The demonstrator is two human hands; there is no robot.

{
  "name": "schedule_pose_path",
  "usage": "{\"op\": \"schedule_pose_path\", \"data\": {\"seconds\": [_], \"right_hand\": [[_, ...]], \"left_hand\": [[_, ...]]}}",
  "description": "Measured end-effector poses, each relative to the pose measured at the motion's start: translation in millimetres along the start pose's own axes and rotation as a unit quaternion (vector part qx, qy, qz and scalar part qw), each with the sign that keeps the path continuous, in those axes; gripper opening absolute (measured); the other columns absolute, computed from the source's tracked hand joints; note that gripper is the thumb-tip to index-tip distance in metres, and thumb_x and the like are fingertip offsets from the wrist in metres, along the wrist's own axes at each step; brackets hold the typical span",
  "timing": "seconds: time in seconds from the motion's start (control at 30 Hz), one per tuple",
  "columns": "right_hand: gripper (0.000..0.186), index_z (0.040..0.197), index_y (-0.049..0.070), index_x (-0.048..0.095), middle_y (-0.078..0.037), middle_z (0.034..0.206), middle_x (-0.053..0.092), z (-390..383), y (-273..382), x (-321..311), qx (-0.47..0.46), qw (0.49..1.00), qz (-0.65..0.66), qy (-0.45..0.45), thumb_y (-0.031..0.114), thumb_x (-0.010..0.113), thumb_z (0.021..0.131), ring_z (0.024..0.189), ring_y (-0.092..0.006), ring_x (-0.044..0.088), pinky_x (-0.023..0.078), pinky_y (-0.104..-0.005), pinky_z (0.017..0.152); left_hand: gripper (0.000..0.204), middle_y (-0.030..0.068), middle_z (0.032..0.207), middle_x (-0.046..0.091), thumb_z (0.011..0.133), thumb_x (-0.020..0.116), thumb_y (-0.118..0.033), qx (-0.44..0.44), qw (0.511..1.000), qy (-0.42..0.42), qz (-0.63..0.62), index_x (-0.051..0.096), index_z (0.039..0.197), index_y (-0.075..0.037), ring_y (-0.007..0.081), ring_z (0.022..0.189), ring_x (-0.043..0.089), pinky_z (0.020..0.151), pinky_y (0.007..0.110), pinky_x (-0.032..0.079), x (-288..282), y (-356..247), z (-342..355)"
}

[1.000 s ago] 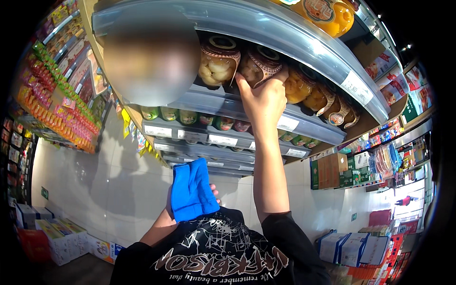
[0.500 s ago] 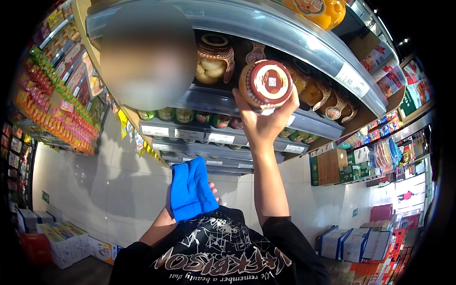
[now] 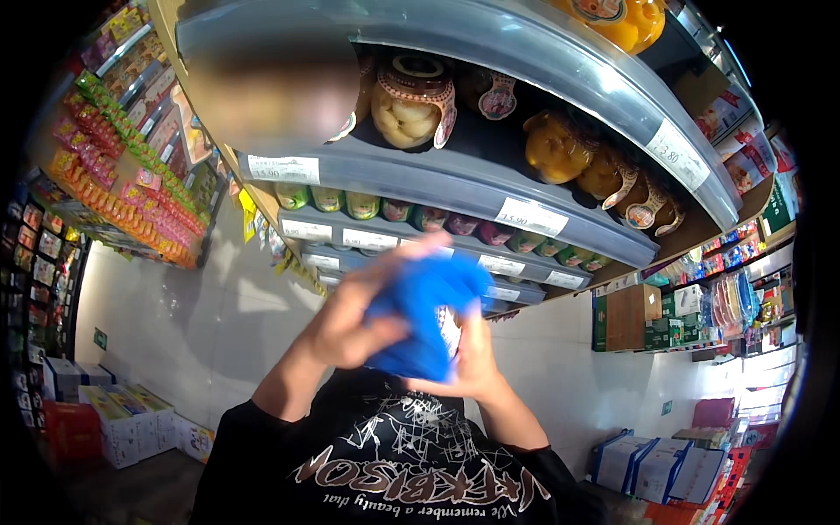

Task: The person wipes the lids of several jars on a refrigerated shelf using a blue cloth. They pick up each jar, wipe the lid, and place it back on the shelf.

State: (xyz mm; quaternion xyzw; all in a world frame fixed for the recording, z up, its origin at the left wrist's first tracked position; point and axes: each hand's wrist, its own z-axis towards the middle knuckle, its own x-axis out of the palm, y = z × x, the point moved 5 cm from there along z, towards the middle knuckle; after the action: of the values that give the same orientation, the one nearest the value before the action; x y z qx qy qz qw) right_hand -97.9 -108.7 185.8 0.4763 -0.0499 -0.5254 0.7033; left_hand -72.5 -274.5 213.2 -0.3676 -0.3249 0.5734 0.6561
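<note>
A blue cloth [image 3: 429,293] is bunched in my left hand [image 3: 350,324], blurred by motion, and drapes over a jar in front of my chest. Only a small patch of the jar [image 3: 449,331] shows past the cloth; the lid is covered. My right hand [image 3: 477,360] grips the jar from below and from the right side. On the shelf beyond stand a jar of pale fruit [image 3: 405,115] and a jar of orange fruit [image 3: 556,153], with a dark gap between them.
The shelf's clear front lip [image 3: 420,171] runs across ahead of my hands. Lower shelves hold several small jars [image 3: 362,205]. Overhead is another shelf edge [image 3: 560,70]. Snack racks [image 3: 122,184] stand left; stacked cartons [image 3: 626,315] stand right, with boxes [image 3: 131,429] on the floor.
My right hand has brought the jar down from the shelf to my chest. My left hand has risen with the blue cloth and now wraps it over the jar.
</note>
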Motion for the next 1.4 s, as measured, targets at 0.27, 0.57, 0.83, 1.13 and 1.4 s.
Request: {"op": "schedule_pose_path", "data": {"seconds": [0.27,0.57,0.83,1.13,1.4], "right_hand": [[0.092,0.128,0.004,0.057,-0.015,0.115,0.065,-13,-9,-7,0.010,0.994,-0.102,0.044,0.035,0.098,0.051,0.102,-0.0362,0.067,0.054,-0.0439,0.085],[0.095,0.130,-0.001,0.043,-0.030,0.130,0.055,-14,0,-2,-0.067,0.987,-0.145,0.029,0.034,0.094,0.059,0.108,-0.0419,0.065,0.059,-0.0433,0.073],[0.101,0.136,0.005,0.027,-0.032,0.135,0.047,30,23,-4,-0.190,0.966,0.118,-0.129,0.024,0.096,0.065,0.120,-0.0398,0.057,0.046,-0.0491,0.100],[0.099,0.140,-0.001,0.036,-0.014,0.130,0.048,101,-18,-64,-0.108,0.915,-0.168,-0.351,0.021,0.094,0.063,0.120,-0.0250,0.053,0.043,-0.0373,0.104],[0.085,0.130,-0.005,0.049,-0.019,0.119,0.057,141,-39,-66,-0.054,0.888,-0.201,-0.410,0.021,0.093,0.062,0.108,-0.0333,0.057,0.045,-0.0411,0.096]], "left_hand": [[0.054,0.0253,0.141,0.052,0.094,0.063,-0.036,-0.151,0.962,0.061,0.217,0.057,0.135,-0.002,0.0399,0.126,0.056,0.106,0.043,0.044,28,-10,12],[0.042,0.0049,0.105,0.069,0.105,0.054,-0.036,-0.281,0.949,-0.061,-0.127,0.064,0.121,0.002,0.0088,0.097,0.059,0.088,0.028,0.049,9,27,-2],[0.051,0.0114,0.123,0.062,0.102,0.054,-0.037,-0.237,0.861,-0.111,-0.437,0.049,0.139,-0.002,0.0158,0.097,0.063,0.087,0.031,0.052,-11,147,-93],[0.074,0.0278,0.150,0.041,0.098,0.032,-0.069,-0.251,0.575,-0.097,-0.773,0.040,0.151,-0.017,0.0511,0.135,0.043,0.112,0.074,0.025,23,141,-153],[0.074,0.0299,0.150,0.039,0.099,0.031,-0.067,-0.235,0.611,-0.075,-0.752,0.035,0.153,-0.016,0.0516,0.135,0.042,0.112,0.073,0.026,11,136,-157]]}}
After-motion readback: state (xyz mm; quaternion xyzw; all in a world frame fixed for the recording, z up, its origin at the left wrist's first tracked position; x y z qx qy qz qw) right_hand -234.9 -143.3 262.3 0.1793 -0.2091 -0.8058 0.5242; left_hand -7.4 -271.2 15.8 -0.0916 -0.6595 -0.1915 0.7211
